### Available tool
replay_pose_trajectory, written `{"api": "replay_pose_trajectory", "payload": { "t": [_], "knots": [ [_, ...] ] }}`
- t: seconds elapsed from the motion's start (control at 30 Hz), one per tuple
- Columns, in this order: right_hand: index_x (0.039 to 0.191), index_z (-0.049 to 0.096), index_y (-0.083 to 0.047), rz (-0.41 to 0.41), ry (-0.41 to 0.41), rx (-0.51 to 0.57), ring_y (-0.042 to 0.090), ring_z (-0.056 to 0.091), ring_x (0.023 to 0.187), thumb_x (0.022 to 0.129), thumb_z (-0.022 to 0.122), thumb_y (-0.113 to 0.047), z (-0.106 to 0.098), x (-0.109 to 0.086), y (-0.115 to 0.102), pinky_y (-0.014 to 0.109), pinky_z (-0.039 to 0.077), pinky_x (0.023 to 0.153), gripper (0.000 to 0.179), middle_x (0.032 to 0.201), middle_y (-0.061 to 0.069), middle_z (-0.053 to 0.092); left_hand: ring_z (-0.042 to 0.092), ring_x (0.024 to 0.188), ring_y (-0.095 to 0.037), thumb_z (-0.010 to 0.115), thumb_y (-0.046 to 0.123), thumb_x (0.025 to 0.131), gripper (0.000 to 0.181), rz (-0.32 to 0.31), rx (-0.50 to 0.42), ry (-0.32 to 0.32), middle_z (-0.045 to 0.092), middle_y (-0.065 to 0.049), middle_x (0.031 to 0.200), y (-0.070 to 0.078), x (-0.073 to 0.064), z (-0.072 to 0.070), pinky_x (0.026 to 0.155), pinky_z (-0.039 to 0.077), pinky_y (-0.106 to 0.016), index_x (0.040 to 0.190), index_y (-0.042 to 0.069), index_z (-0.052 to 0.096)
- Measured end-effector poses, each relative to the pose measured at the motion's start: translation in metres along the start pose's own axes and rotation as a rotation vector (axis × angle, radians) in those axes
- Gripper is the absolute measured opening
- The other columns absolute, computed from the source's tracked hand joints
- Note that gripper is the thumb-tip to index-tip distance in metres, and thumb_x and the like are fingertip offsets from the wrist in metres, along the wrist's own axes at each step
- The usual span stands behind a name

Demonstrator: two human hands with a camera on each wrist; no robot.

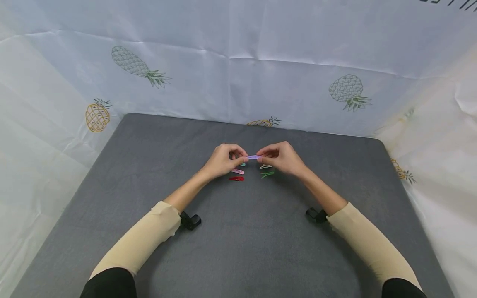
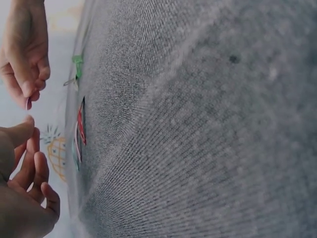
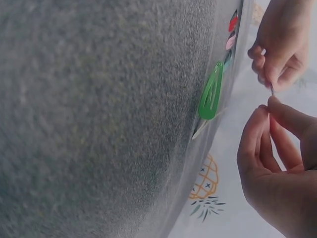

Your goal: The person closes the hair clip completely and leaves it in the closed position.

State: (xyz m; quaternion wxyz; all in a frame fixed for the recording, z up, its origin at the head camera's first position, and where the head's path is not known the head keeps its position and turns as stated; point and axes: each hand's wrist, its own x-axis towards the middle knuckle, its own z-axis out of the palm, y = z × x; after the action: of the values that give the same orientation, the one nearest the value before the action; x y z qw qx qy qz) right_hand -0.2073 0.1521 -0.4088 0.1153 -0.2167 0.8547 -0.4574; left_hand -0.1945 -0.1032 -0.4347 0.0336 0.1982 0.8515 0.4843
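Between my two hands, over the far half of the table, is a slim purple snap hair clip (image 1: 254, 157). My left hand (image 1: 221, 161) pinches its left end between thumb and fingertips. The other end is pinched by my right hand (image 1: 285, 159), whose fingers cover part of it. Under the left hand lie a red hair clip (image 1: 236, 179), a pink one (image 1: 237, 171) and a partly hidden teal one (image 1: 242, 164), in a column. Below the right hand are a green hair clip (image 3: 210, 94) and a cream one (image 1: 266, 167).
A grey cloth-covered table (image 1: 238, 248) spreads beneath both arms. White curtain (image 1: 238, 82) with pineapple prints hangs along its back and sides. Black wrist mounts (image 1: 190, 221) stick out from the cream sleeves (image 1: 141, 236).
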Motion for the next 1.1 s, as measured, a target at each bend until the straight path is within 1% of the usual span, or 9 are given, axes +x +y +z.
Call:
{"api": "replay_pose_trajectory", "payload": {
  "t": [0.1,0.3,0.6,0.8,0.93,1.1],
  "knots": [
    [0.112,0.083,-0.003,0.007,-0.003,-0.020,0.031,0.081,0.089,0.097,0.083,-0.012,-0.001,0.002,0.001,0.022,0.060,0.074,0.018,0.101,0.016,0.084,0.056,0.069,-0.016,0.079,0.017,0.101,0.009,-0.006,0.011,0.007,0.078,-0.008,0.089,0.000,0.001,0.000,0.061,0.040,-0.023,0.102,0.009,0.083],
    [0.113,0.083,-0.002,0.018,-0.023,-0.051,0.031,0.081,0.093,0.097,0.082,-0.012,-0.004,0.005,0.002,0.019,0.058,0.076,0.019,0.106,0.018,0.084,0.053,0.066,-0.013,0.079,0.016,0.101,0.009,-0.018,0.029,0.000,0.079,-0.008,0.090,0.000,0.005,0.001,0.060,0.040,-0.023,0.102,0.008,0.083],
    [0.113,0.083,-0.003,0.027,-0.051,-0.101,0.026,0.081,0.093,0.098,0.081,-0.013,-0.004,0.010,0.007,0.021,0.059,0.077,0.018,0.105,0.015,0.084,0.050,0.062,-0.009,0.078,0.015,0.100,0.009,-0.040,0.047,-0.027,0.079,-0.009,0.089,-0.002,0.009,0.003,0.059,0.038,-0.022,0.101,0.007,0.084],
    [0.112,0.083,-0.003,0.039,-0.075,-0.120,0.020,0.077,0.086,0.098,0.081,-0.012,-0.002,0.012,0.012,0.022,0.057,0.075,0.017,0.101,0.014,0.083,0.047,0.059,-0.007,0.079,0.014,0.100,0.009,-0.050,0.067,-0.053,0.078,-0.009,0.088,-0.003,0.012,0.005,0.058,0.036,-0.022,0.101,0.007,0.084],
    [0.111,0.084,-0.004,0.059,-0.093,-0.139,0.018,0.076,0.083,0.098,0.082,-0.014,-0.002,0.015,0.014,0.024,0.056,0.074,0.016,0.099,0.013,0.083,0.050,0.063,-0.007,0.079,0.014,0.100,0.008,-0.070,0.078,-0.067,0.076,-0.007,0.088,-0.004,0.014,0.006,0.061,0.037,-0.022,0.100,0.008,0.084],
    [0.112,0.084,-0.004,0.078,-0.117,-0.147,0.018,0.077,0.085,0.098,0.082,-0.015,-0.002,0.018,0.013,0.025,0.056,0.075,0.018,0.100,0.013,0.084,0.054,0.071,-0.010,0.079,0.014,0.099,0.008,-0.082,0.094,-0.071,0.075,-0.007,0.089,-0.005,0.015,0.007,0.068,0.040,-0.023,0.099,0.008,0.084]
  ]
}}
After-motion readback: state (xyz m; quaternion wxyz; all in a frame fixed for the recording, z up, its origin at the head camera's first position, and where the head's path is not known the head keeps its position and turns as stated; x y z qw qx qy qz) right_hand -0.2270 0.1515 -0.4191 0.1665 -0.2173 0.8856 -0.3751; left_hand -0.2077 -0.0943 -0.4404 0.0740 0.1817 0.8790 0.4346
